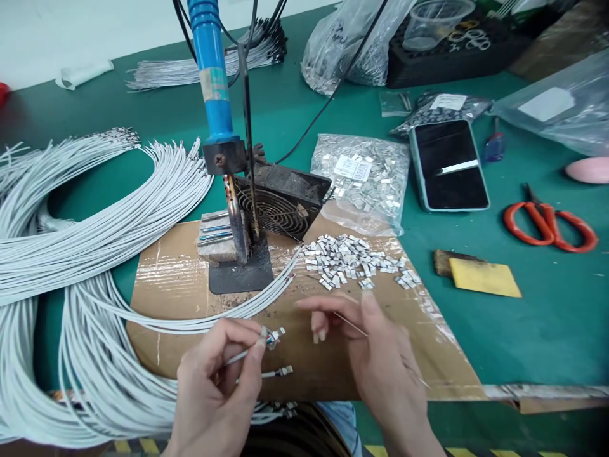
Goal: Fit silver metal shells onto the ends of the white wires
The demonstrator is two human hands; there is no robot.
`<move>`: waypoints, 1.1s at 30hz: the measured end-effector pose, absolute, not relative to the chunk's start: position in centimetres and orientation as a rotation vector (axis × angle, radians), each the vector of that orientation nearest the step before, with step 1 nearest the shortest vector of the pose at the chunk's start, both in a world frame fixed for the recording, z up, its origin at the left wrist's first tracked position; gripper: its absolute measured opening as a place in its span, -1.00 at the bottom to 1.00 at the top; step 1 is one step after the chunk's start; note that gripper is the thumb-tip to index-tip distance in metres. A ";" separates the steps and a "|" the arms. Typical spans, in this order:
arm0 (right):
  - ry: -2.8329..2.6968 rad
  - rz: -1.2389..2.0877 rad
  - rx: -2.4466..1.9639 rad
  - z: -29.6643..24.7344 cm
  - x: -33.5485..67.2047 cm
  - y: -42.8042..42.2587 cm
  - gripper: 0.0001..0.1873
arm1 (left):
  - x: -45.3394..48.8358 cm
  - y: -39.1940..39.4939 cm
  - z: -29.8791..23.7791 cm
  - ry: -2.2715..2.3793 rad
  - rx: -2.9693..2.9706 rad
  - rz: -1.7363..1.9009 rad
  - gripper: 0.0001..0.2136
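My left hand [221, 374] pinches the end of a white cable between thumb and forefinger. A small silvery connector [275, 336] with bluish wires sticks out past the fingertips. Just below it another white cable end carries a similar metal connector [285, 370]. To the right, my right hand [375, 349] holds a thin metal pick [351, 324] lying across the palm, its forefinger stretched toward the left. Above that hand a pile of small metal connector pieces [342, 259] lies on the cardboard [176, 289]. Several loose white cables [257, 308] reach toward the pile.
A blue soldering iron [215, 95] points down in its stand, beside a black fan [280, 203]. Bundled white cables [95, 254] fill the left. Toward the right are a bag of metal parts [364, 171], a phone [450, 165], red-handled scissors [547, 222] and a yellow sponge [485, 277].
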State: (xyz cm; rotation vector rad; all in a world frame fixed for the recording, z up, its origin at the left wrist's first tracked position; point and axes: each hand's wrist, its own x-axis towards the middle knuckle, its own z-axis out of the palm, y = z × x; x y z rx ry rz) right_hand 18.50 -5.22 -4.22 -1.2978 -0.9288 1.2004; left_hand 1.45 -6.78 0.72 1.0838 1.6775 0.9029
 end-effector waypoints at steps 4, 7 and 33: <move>-0.758 1.023 -1.280 -4.7 19.5 -5.4 -0.52 | 1.3 -6.7 0.7 1.654 1.056 0.919 -0.85; -0.681 0.951 -1.261 -4.8 20.4 -5.2 -0.45 | 0.4 -6.6 0.1 1.602 1.156 0.883 -0.86; -0.936 0.752 -1.571 -6.9 23.1 -5.1 -0.43 | -12.5 -5.2 -3.3 1.526 2.534 0.465 -0.82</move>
